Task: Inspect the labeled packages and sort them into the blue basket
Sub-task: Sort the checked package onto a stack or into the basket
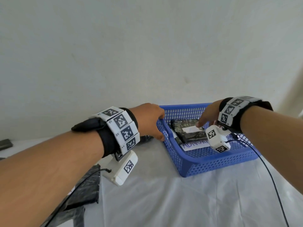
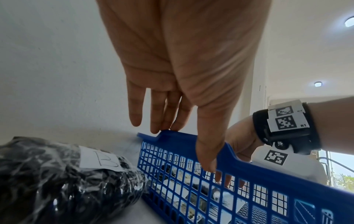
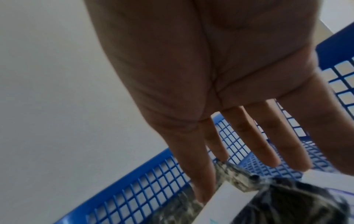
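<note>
White cloth [image 1: 164,202] over table, plain wall [image 1: 131,46] behind, two ceiling lights [image 2: 318,83], window w/ greenery [image 2: 344,180] at right.

Both forearms are bare. Each wrist wears a black strap [image 1: 108,141] ringed with white blocks [image 1: 122,128] printed with black square codes. Under the left hand [image 1: 147,119] and the right hand [image 1: 207,114] hangs a white camera housing [image 1: 122,169], coded too, trailing a thin black cable [image 1: 73,192].

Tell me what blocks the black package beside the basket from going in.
The near wall of the blue basket stands between the black package and the inside, with the left hand over its rim. Nothing else visible blocks it.
</note>
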Available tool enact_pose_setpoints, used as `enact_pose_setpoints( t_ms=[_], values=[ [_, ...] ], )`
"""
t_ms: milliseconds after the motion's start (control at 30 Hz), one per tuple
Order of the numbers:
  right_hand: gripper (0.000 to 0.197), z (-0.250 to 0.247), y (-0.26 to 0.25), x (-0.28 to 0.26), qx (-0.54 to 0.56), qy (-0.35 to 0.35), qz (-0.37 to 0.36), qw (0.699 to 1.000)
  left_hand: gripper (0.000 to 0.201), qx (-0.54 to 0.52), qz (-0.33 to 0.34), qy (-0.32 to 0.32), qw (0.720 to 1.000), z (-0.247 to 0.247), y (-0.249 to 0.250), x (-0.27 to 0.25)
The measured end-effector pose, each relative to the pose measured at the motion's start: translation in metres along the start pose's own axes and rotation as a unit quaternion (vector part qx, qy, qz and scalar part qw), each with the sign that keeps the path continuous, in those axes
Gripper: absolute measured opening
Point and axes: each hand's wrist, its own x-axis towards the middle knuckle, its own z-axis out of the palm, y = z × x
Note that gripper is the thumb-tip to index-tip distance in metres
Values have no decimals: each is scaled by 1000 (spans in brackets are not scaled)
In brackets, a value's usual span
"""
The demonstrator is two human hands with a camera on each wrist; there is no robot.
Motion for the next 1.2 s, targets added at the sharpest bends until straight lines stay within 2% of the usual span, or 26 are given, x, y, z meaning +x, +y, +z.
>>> enact_pose_setpoints(
  t_ms=[167,333,433,533,667,767,867,933,1067,1200],
  values=[
    [64,-20,-23,-35,5,60,-65,996,64,-28,-18,-4,999,-6,0,-7],
    [64,-37,-72,-117,15,127,-162,978,58,-25,-72,27,997,-28,-5,-41],
    [53,-26,-107,-159,34,179,-208,961,45,-25,-118,57,991,-42,-17,-81],
    [34,-1,-142,-199,84,207,-249,942,35,-60,-168,50,983,-48,-39,-132],
    [41,46,-190,-245,60,135,-279,949,34,-93,-231,70,966,-41,-68,-209],
    [39,77,-223,-255,-6,66,-283,957,30,-122,-242,101,957,-31,-86,-256],
    [64,95,-244,-251,3,40,-255,966,25,-165,-244,114,949,-22,-97,-290],
    [69,99,-253,-244,-1,18,-236,972,25,-185,-244,115,945,-15,-102,-307],
    [66,103,-258,-224,21,-19,-209,978,23,-210,-245,108,940,-4,-115,-332],
    [58,97,-250,-218,114,-4,-188,976,22,-240,-255,123,929,4,-129,-345]
  ],
)
